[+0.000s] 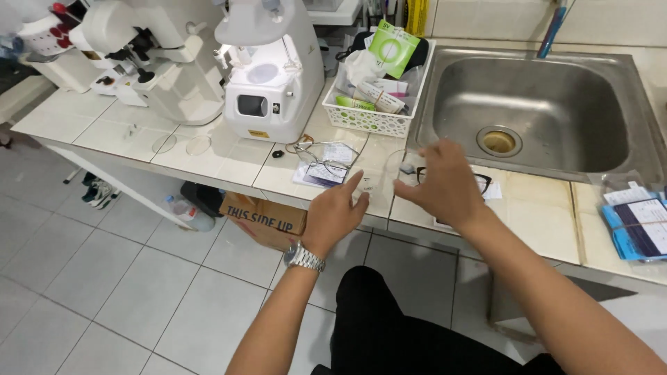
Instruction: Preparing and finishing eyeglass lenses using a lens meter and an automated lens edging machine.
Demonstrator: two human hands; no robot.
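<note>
I am reaching both hands out over the front edge of the tiled counter (208,149). My left hand (337,212), a metal watch (303,257) on its wrist, is pointing its index finger at a small clear lens (368,182) lying on the tile — fingers loosely spread, holding nothing. My right hand (445,182) is hovering with fingers spread wide and empty, just above a pair of black-framed glasses (481,182) resting on paper near the steel sink (528,111). Wire-framed glasses (321,158) are lying on slips of paper just left of my left hand — behind them a white machine (267,76) and a white basket (372,118) are standing.
</note>
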